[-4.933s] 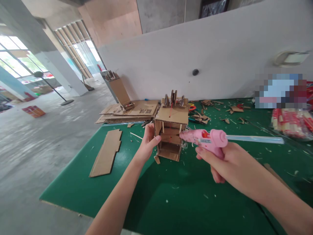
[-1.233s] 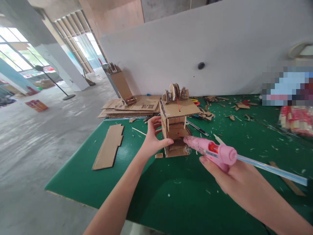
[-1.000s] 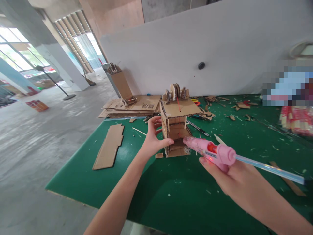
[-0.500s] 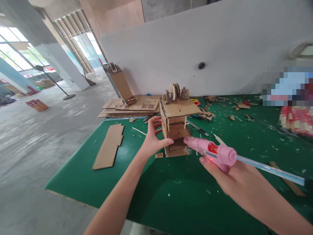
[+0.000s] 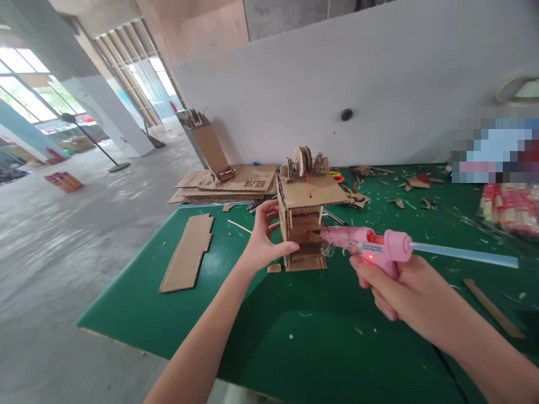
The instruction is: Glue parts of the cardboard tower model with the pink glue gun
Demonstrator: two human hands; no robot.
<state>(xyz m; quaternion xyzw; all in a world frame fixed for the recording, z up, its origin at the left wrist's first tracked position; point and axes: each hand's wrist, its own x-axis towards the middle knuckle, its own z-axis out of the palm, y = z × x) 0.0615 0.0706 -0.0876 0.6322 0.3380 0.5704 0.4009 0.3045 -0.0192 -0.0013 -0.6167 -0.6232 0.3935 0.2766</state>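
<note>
A cardboard box model (image 5: 314,193) stands upright on the green table, its open side facing me. On its top sits a cardboard pulley wheel (image 5: 301,161) between two supports, with a red string running down through a hole. My left hand (image 5: 269,238) grips the box's left wall, thumb at the front edge and fingers behind. In my right hand (image 5: 391,286) is a pink glue gun (image 5: 370,247), gripped by its handle, with a clear glue stick (image 5: 463,254) jutting from its back. The gun's nozzle points into the box's open right side; whether it touches cardboard I cannot tell.
A notched cardboard piece (image 5: 187,252) lies on the green table (image 5: 126,303) at left. Behind are stacked cardboard sheets (image 5: 242,180) and an upright cardboard holder (image 5: 210,146). Cardboard scraps (image 5: 416,182) and red-and-white packets (image 5: 509,207) lie at right. A white wall (image 5: 379,84) borders the back.
The glue gun has swung to a more level angle, its nozzle a little higher and further into the box. The box has tilted or turned slightly; my left hand keeps its hold.
</note>
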